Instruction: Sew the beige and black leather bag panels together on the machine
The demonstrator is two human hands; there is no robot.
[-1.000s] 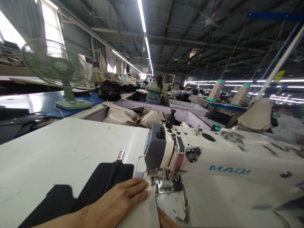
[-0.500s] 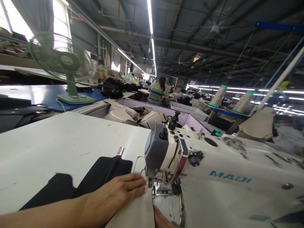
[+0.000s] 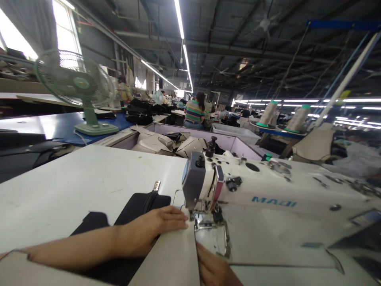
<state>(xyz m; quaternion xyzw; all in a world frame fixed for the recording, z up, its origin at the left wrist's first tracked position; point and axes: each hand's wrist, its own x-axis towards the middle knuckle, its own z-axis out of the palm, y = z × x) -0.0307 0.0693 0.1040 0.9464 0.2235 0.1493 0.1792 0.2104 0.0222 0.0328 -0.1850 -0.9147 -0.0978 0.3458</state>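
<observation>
My left hand point(image 3: 169, 221) lies flat on a beige leather-like panel point(image 3: 175, 254), fingers together and stretched toward the presser foot point(image 3: 191, 214) of a white sewing machine point(image 3: 244, 194). The panel runs from the needle area down to the bottom edge. Along its right edge is my right hand point(image 3: 216, 268), fingers against that edge and partly hidden by it; it appears to grip the panel there. Under my left forearm lies a black piece point(image 3: 137, 208) with a zipper and a metal end tab point(image 3: 156, 185). Another beige part point(image 3: 38, 270) covers the forearm near the elbow.
Behind the white worktable point(image 3: 119, 167) stands a lilac-walled bin point(image 3: 241, 149) with beige pieces. A green fan point(image 3: 81, 85) sits on a blue table point(image 3: 64, 123) to the left. Thread cones point(image 3: 268, 113) stand at the right. A person in a striped top point(image 3: 195, 111) sits farther back.
The view has shifted, so the machine appears slightly left and higher. More of the beige panel and of my right hand shows, and a beige part now covers my left forearm near the elbow.
</observation>
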